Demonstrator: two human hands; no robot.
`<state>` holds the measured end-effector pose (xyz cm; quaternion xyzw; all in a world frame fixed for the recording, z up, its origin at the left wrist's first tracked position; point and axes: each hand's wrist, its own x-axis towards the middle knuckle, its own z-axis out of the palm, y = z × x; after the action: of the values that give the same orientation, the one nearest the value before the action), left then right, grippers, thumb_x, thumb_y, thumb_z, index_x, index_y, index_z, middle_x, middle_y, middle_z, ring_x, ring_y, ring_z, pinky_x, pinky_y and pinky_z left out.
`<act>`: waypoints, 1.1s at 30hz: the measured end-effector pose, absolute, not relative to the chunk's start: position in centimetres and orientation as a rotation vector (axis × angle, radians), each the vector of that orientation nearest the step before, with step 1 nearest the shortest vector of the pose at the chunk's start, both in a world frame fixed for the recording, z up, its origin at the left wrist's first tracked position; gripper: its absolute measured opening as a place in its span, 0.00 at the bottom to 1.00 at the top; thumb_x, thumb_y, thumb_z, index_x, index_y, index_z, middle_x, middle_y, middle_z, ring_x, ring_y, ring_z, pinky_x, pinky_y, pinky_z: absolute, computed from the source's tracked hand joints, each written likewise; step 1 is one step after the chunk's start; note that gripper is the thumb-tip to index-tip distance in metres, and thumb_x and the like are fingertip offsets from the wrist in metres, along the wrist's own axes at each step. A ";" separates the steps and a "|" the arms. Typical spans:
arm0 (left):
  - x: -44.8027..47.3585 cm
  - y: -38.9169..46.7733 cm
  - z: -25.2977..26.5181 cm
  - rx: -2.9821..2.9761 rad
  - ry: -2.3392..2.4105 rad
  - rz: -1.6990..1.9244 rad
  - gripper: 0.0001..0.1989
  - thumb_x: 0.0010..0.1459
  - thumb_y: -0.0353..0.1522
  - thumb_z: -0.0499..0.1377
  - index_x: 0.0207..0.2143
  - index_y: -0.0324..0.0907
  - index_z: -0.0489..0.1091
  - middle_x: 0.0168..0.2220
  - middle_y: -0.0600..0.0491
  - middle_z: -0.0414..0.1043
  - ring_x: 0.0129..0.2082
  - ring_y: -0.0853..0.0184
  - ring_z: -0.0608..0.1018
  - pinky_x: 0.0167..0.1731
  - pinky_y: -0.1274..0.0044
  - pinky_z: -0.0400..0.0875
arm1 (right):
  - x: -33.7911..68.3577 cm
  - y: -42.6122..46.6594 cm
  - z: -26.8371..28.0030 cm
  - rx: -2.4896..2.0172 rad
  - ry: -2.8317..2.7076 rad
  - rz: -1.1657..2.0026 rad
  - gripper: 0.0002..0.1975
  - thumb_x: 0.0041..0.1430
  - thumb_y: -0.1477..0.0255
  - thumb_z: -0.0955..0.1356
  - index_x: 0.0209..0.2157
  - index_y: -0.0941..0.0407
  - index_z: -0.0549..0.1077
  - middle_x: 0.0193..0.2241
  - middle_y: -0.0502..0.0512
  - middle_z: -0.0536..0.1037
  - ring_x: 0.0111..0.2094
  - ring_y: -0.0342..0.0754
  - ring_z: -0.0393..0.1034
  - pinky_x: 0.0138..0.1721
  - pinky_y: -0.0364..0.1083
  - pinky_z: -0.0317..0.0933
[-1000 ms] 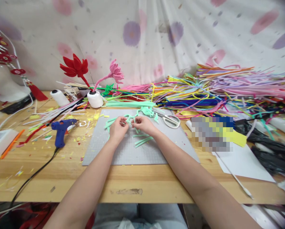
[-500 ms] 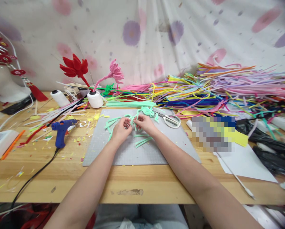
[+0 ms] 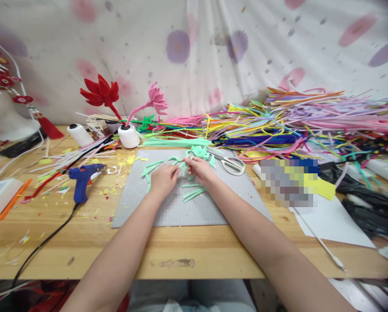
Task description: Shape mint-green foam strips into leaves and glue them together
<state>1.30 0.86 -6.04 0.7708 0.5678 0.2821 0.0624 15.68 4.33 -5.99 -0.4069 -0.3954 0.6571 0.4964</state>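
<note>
Above the grey cutting mat (image 3: 135, 208), my left hand (image 3: 164, 177) and my right hand (image 3: 198, 170) are close together, each pinching a mint-green pipe cleaner (image 3: 182, 165). The fingertips partly hide the piece between them. Cut mint-green pipe cleaner pieces (image 3: 195, 194) lie on the mat below my right hand, with others (image 3: 153, 165) left of my left hand. Just beyond my right hand sits a bunched mint-green shape (image 3: 198, 151). Beside it on the right are scissors (image 3: 232, 165) with pale handles.
A blue hot glue gun (image 3: 82, 180) lies on the left, its black cord trailing to the front edge. Red (image 3: 100, 92) and pink (image 3: 156, 99) pipe cleaner flowers stand in a white holder (image 3: 129, 137). Colourful pipe cleaner bundles (image 3: 311, 112) pile up behind. White paper (image 3: 337, 225) lies right.
My left hand has turned, its back now facing up and its fingers closed more tightly. My right hand has shifted slightly at the pipe cleaner. The view has moved a little.
</note>
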 end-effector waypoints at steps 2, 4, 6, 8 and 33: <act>1.3 0.8 -6.0 2.363 1.733 0.824 0.12 0.55 0.35 0.49 0.34 0.45 0.72 0.34 0.49 0.73 0.37 0.64 0.71 0.35 0.75 0.61 | 15.9 4.5 -5.7 -0.999 -0.824 1.545 0.09 0.40 0.69 0.70 0.24 0.59 0.69 0.16 0.44 0.65 0.15 0.33 0.56 0.15 0.35 0.55; 1.3 0.8 -6.1 2.380 1.742 0.812 0.12 0.55 0.35 0.49 0.34 0.46 0.72 0.34 0.49 0.73 0.37 0.64 0.71 0.34 0.75 0.60 | 16.3 4.8 -5.6 -1.027 -0.721 1.463 0.06 0.42 0.71 0.69 0.23 0.59 0.69 0.16 0.44 0.65 0.15 0.34 0.57 0.17 0.36 0.57; 1.4 0.8 -6.2 2.389 1.735 0.802 0.12 0.55 0.35 0.49 0.34 0.46 0.72 0.34 0.49 0.73 0.36 0.63 0.71 0.34 0.74 0.60 | 16.7 5.1 -5.5 -1.056 -0.674 1.391 0.05 0.43 0.73 0.68 0.21 0.59 0.68 0.14 0.45 0.64 0.15 0.34 0.57 0.18 0.36 0.58; 1.4 0.7 -6.2 2.391 1.724 0.784 0.12 0.55 0.35 0.49 0.34 0.46 0.72 0.33 0.49 0.73 0.36 0.63 0.71 0.34 0.74 0.60 | 17.1 5.4 -5.5 -1.084 -0.663 1.340 0.05 0.43 0.73 0.68 0.20 0.58 0.67 0.13 0.45 0.63 0.15 0.35 0.58 0.18 0.37 0.59; 2.0 0.7 -5.6 2.382 1.915 0.748 0.14 0.57 0.36 0.46 0.34 0.45 0.71 0.31 0.48 0.73 0.31 0.63 0.72 0.28 0.76 0.57 | 15.0 3.9 -5.7 -0.847 -0.924 1.656 0.13 0.36 0.69 0.72 0.27 0.59 0.72 0.21 0.46 0.71 0.21 0.35 0.64 0.22 0.36 0.62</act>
<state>2.00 0.74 -5.61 0.7570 0.6086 0.2378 -0.0028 14.98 3.94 -5.66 -0.3513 -0.3835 0.6870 0.5075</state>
